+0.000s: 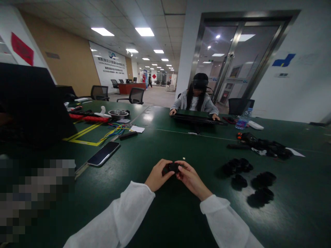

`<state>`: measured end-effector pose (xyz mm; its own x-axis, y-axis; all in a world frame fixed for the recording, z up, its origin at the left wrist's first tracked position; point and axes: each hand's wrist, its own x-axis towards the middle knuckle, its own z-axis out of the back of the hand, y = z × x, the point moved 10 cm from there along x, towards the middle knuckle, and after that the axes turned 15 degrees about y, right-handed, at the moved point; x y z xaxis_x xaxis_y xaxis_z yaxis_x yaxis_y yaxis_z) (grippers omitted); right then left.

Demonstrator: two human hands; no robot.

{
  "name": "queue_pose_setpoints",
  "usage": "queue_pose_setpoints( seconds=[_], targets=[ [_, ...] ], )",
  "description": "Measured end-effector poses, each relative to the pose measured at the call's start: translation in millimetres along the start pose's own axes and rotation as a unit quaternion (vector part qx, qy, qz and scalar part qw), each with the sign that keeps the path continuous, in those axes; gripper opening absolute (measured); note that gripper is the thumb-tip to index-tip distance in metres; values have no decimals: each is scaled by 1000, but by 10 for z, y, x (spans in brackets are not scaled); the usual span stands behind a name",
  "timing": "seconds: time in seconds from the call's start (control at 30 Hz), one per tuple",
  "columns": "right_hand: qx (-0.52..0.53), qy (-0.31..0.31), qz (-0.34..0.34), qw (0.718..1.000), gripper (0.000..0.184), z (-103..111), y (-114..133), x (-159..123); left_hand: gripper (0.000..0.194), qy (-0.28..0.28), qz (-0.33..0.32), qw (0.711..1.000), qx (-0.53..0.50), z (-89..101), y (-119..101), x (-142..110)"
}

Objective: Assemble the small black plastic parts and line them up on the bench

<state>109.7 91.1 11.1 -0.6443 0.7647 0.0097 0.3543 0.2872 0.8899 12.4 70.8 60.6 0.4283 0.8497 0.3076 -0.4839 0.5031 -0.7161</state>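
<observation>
Between my two hands, just above the green table (144,213), is a small dark part (173,167) whose exact kind I cannot make out. My left hand (159,175) pinches it from the left with thumb and fingers. From the other side, the fingers of my right hand (191,177) close on it too. A tiny pale piece (183,158) lies on the table just beyond my hands. To the right sit several small black bundles, among them a larger cluster (237,166), a small one (239,182) and a rounded one (260,198).
A phone (104,153) lies to the left, near coloured wires (116,131) and a metal bowl (118,114). Across the table a person (198,94) holds a wide black panel (198,119). A water bottle (243,119) and a black tangle of gear (269,146) are at the right.
</observation>
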Motion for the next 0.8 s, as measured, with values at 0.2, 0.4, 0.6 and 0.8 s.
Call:
queue_pose_setpoints(
  seconds=[0.2,0.4,0.6,0.8],
  targets=[
    [-27,43,11,999,22,-68,29,-1,31,-23,58,998,-8,47,123,-32],
    [-37,55,-5,998,23,-101,3,11,26,16,101,993,-66,-40,233,-33],
    [16,0,4,1000,18,18,-19,23,42,29,39,999,-17,-64,79,-9],
    [7,0,-3,1000,18,6,-21,14,30,26,77,996,-22,-62,166,-12]
  ],
)
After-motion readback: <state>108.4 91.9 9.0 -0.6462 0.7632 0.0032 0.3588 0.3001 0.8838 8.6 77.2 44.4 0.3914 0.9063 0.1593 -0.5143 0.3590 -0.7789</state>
